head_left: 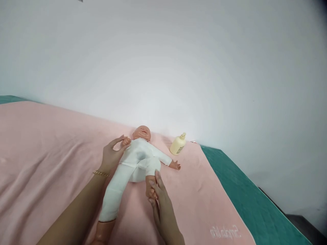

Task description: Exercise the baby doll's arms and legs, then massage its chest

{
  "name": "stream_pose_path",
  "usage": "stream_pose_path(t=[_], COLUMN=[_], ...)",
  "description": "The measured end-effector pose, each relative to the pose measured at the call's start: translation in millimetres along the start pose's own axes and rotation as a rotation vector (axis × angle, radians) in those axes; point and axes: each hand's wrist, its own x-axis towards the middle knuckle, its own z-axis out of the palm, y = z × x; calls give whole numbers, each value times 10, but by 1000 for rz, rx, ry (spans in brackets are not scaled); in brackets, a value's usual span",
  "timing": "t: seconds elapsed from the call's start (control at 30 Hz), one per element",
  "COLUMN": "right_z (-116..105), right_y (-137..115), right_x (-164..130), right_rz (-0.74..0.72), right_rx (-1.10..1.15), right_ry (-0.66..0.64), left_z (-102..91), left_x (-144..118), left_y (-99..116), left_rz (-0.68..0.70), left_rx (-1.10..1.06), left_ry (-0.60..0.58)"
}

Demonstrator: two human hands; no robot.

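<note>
A baby doll in white clothing is laid on its back on a pink blanket, its head toward a pale wall. One leg is stretched toward the viewer; the other is bent. The doll's small fist is held between the thumb and fingers of the left hand, above a gold-coloured bracelet. The lower end of the bent leg is clasped by the fingers of the right hand.

The bare head, hands and feet look smooth, firm and perhaps slightly slippery; the clothed trunk would probably be felt as softer. Its weight cannot be told, but is likely modest. Limbs are best gripped at wrist and ankle, and the whole supported under back and neck.

Beyond the doll's outstretched arm, a pale yellow pump bottle is stood. A green sheet is partly covered by the blanket.
</note>
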Motion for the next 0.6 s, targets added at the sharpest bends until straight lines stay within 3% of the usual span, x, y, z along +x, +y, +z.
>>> stream_pose_path(t=[0.13, 0.3, 0.43, 0.6], right_z=[-17, -50, -102, -130], right_y=[11, 13, -19, -55], right_x=[257, 465, 535, 446], right_rz=[17, 108, 150, 178], right_rx=[9, 87, 120, 127], right_ry=[-18, -101, -167, -177], left_z=[51, 64, 53, 21], left_x=[-46, -14, -16, -25], left_y=[-20, -38, -17, 14], left_rz=[228, 378, 363, 160], left_rx=[119, 147, 118, 18], left_ry=[-269, -357, -358, -259])
